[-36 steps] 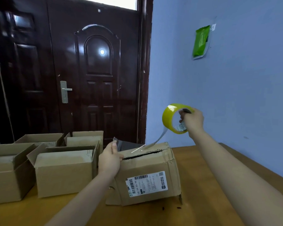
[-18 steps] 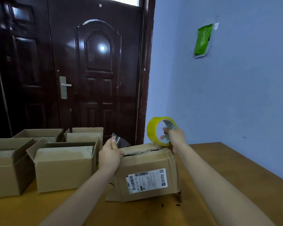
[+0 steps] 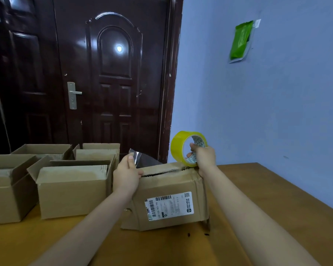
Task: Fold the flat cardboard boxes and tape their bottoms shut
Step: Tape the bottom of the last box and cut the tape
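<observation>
A cardboard box [image 3: 167,187] with a white shipping label stands on the wooden table [image 3: 277,198], its folded flaps facing up with a dark seam between them. My left hand [image 3: 126,173] grips the box's top left edge and pinches the loose end of clear tape [image 3: 140,158] that sticks up there. My right hand [image 3: 203,157] holds a yellow tape roll [image 3: 181,145] upright, fingers through its core, at the box's top right corner. The roll's lower rim touches the box top.
Several folded cardboard boxes [image 3: 71,187] stand open-topped on the table's left side. A dark wooden door [image 3: 112,73] is behind them. A blue wall [image 3: 277,102] with a green packet [image 3: 240,40] taped to it runs along the right.
My right hand brought the tape roll down from high right to the box's top right corner, laying the tape along the seam. My left hand stayed on the box's left edge.
</observation>
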The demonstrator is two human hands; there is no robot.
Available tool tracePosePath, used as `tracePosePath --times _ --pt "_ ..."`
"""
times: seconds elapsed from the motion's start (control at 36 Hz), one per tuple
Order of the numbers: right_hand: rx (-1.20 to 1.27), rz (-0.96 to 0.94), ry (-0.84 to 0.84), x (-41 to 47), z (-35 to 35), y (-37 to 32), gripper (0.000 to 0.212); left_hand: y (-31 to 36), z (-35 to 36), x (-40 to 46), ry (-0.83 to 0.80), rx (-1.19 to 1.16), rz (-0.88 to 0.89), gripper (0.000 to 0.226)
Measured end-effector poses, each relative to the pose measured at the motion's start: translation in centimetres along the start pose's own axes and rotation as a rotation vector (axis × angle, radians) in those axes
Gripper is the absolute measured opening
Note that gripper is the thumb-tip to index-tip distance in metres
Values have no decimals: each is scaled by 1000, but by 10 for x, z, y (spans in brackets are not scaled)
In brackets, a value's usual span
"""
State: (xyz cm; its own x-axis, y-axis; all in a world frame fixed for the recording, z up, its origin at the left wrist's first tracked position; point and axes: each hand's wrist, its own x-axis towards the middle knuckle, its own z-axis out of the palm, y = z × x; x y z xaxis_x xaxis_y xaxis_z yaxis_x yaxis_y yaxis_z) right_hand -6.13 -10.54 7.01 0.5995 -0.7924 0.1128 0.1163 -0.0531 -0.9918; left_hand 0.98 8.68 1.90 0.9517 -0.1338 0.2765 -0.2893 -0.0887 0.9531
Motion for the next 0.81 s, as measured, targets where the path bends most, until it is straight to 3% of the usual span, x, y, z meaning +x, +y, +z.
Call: tracePosePath --times 0.25,0.47,0.67,0.81 --pt "-72 56 3 -11 -1 36 19 -4 -8 5 -3 81 17 39" --pt "-31 12 -35 -3 1 24 12 -2 -9 -1 1 216 29 41" --pt "-64 -131 114 11 -28 8 8 -3 -13 1 58 318 99 33" --pt "-250 -318 199 7 -33 1 15 -4 -11 -2 82 302 104 30"
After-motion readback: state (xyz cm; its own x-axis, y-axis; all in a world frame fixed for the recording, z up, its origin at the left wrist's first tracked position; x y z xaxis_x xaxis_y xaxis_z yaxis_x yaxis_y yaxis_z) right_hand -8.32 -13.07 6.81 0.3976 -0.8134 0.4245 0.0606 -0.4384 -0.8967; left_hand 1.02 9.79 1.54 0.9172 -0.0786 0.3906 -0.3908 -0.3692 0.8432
